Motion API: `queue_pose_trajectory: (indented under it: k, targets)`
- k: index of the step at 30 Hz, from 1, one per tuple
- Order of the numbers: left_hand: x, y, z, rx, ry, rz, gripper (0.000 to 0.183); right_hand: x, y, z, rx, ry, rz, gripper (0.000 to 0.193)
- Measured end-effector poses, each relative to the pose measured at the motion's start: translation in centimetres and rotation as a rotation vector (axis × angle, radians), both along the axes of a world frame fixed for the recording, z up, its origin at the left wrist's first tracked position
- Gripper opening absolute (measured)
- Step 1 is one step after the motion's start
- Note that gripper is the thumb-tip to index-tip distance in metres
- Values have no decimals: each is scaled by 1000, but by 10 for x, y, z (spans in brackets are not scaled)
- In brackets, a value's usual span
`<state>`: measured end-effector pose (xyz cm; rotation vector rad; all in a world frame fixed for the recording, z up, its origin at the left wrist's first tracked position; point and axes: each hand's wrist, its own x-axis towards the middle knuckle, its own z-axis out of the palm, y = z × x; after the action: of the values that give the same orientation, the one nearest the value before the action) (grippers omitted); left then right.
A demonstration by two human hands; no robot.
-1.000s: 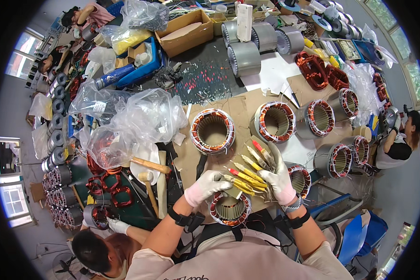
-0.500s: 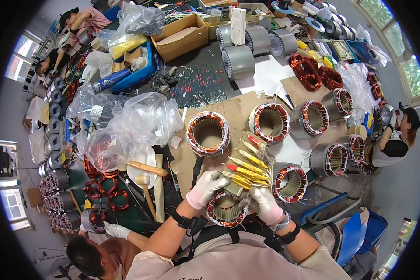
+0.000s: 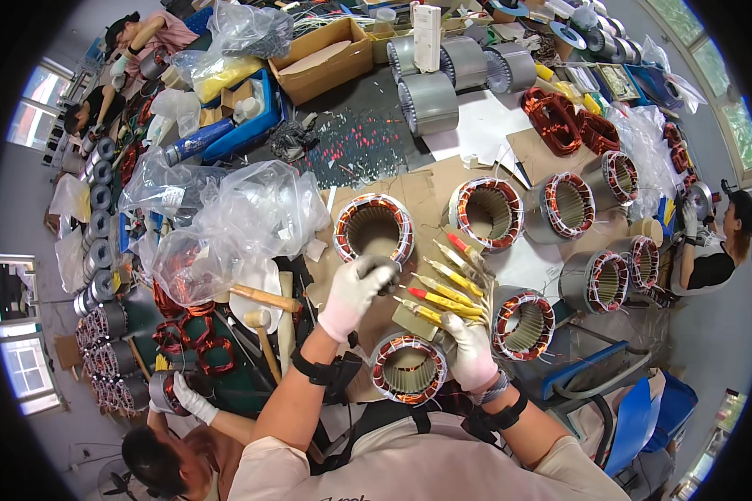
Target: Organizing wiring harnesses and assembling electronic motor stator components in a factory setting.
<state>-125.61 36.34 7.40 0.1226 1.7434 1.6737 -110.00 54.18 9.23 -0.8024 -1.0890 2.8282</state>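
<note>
My gloved right hand (image 3: 474, 357) is closed round the lower right end of a bundle of yellow leads (image 3: 449, 294). They fan out to the upper left with pale, thin tips, and some carry red. A flat greenish block (image 3: 416, 321) sits at their lower side. Just below is a wound motor stator (image 3: 378, 367), its bore facing up. Away from the bundle, my gloved left hand (image 3: 353, 299) has its dark fingertips curled together at the near rim of another stator (image 3: 339, 238); what they hold, if anything, is too small to tell.
Several wound stators (image 3: 522, 330) stand to the right. Mallets (image 3: 264, 299) and plastic bags (image 3: 259, 213) lie to the left. Bare grey cores (image 3: 429, 104), copper coils (image 3: 551, 121) and a cardboard box (image 3: 322, 67) are farther back. Co-workers sit left and right.
My left hand has left the block and bundle and moved up and left to the far stator's rim. The right hand stays at the bundle, which has shifted slightly.
</note>
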Motion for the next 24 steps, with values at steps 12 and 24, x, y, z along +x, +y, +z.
queue_pose_trajectory:
  k: [12, 24]
  targets:
    - [14, -2, -13, 91, -3, 55, 37, -1, 6, -6, 13, 2, 91, 57]
    - [33, -6, 0, 144, -321, -264, 54, 21, 6, -14, 182, -101, 231, 52]
